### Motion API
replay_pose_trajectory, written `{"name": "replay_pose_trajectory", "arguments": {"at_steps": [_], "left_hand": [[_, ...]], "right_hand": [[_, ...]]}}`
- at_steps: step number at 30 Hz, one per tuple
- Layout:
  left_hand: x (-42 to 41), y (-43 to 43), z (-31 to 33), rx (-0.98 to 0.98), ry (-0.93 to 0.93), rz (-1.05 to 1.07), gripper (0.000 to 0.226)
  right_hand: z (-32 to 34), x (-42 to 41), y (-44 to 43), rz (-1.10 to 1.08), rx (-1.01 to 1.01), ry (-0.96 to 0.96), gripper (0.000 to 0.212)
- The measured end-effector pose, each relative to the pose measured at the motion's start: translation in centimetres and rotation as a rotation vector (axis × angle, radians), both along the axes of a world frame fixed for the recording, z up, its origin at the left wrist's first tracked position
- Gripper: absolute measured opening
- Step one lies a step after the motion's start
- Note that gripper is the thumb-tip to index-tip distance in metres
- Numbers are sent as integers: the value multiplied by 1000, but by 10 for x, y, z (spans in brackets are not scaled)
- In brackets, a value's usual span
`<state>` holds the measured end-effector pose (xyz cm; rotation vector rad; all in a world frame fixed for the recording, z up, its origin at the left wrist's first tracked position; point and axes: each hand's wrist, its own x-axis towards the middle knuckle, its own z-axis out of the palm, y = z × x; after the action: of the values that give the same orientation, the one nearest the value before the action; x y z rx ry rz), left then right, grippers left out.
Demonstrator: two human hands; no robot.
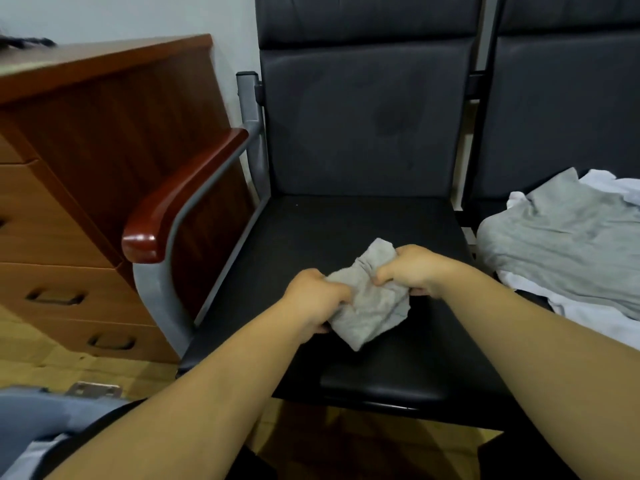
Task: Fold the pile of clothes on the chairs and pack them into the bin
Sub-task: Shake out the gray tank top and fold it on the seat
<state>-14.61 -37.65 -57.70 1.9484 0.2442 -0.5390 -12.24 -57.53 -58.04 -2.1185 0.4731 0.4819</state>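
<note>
1. Surface: black padded seat (pixel 346 233) of a chair, glossy. Its dark grey backrest (pixel 363 109) rises at 12 o'clock from the hands.
2. Room: pale wall (pixel 121 15) at 11 o'clock. Yellowish wood floor (pixel 31 355) at 8 o'clock and under the seat's front edge.
3. Task item: small grey cloth (pixel 370 303), crumpled, held over the middle of the seat. Whether its lower corner touches the seat cannot be told.
4. Left hand (pixel 315 299): grip closed on the cloth's 8 o'clock side, thumb on top.
5. Right hand (pixel 412 270): grip pinching the cloth's 2 o'clock edge, fingers curled round the fabric.
6. Hidden or cut off: the fingers beneath the cloth are out of sight. A blue-grey rounded shape (pixel 34 417) at 8 o'clock is cut by the frame edge and cannot be identified. A dark blurred item (pixel 24 41) lies on the cabinet top, far off at 10 o'clock.
7. Surroundings: red-brown wooden armrest (pixel 180 199) on a grey metal frame at 10 o'clock. Wooden drawer cabinet (pixel 86 161) just beyond it.
8. Second chair (pixel 561 109) at 2 o'clock. A grey garment (pixel 561 244) lies on its seat at 3 o'clock, spread over white garments (pixel 588 317). The pile is cut off by the right frame edge.
9. In the way: both bare forearms cross the seat's front edge and cover part of it.
</note>
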Motion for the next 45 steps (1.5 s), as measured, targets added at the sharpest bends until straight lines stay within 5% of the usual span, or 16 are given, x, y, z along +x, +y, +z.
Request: {"name": "replay_pose_trajectory", "arguments": {"at_steps": [4,9,15,22,28,33,38,42,45], "left_hand": [[12,40,33,-282,-27,331,46],[-14,112,61,-354,-263,338,24],[-76,220,66,-508,-414,395,25],[-143,353,29,-593,-480,694,22],[-180,438,-54,-559,-394,952,26],[-198,474,-141,-368,-133,1088,25],[-207,461,-217,-88,178,936,35],[-200,448,-253,86,267,762,33],[-194,445,-267,182,283,672,35]], "right_hand": [[18,-16,32,-139,524,-78,38],[50,-31,103,-74,829,-69,43],[69,-47,205,209,794,84,37],[47,-59,360,534,761,261,45],[-5,-53,473,678,416,397,37],[-75,-49,536,774,103,494,32],[-162,-56,552,928,-292,519,40],[-210,-54,551,1003,-459,414,11],[-222,-52,546,1159,-620,304,28]]}}
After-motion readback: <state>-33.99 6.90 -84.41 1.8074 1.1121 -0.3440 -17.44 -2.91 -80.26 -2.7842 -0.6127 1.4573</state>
